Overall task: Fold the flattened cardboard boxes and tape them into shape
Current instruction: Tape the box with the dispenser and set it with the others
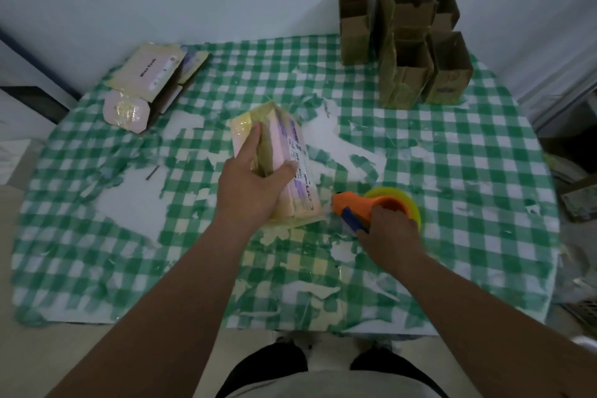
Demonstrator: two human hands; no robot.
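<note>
From the head camera I saw the left hand [250, 184] holding the pink and yellow box [277, 165] near the middle of the table [452, 236]. The index finger lay along the top of its left face and the thumb pressed on the right face, so the hand was curled around the near end of the box. The box was folded up and stood on the green checked tablecloth [468, 152]; the hand covered its near end, and I could not read the printed labels on its side.

The right hand [391, 233] gripped the orange tape dispenser [358, 203], just to the right of the box. The fingers were closed around the handle, which the hand mostly hid. A yellow-green roll [403, 197] showed behind it, only in part.

At the far left lay flattened pink boxes [151, 81], stacked so I could not count them. At the far right stood brown cardboard boxes [410, 42], piled up with open tops. The tablecloth was torn in many places. A small dark object [152, 172] lay left of the hand; I could not tell what it was.
</note>
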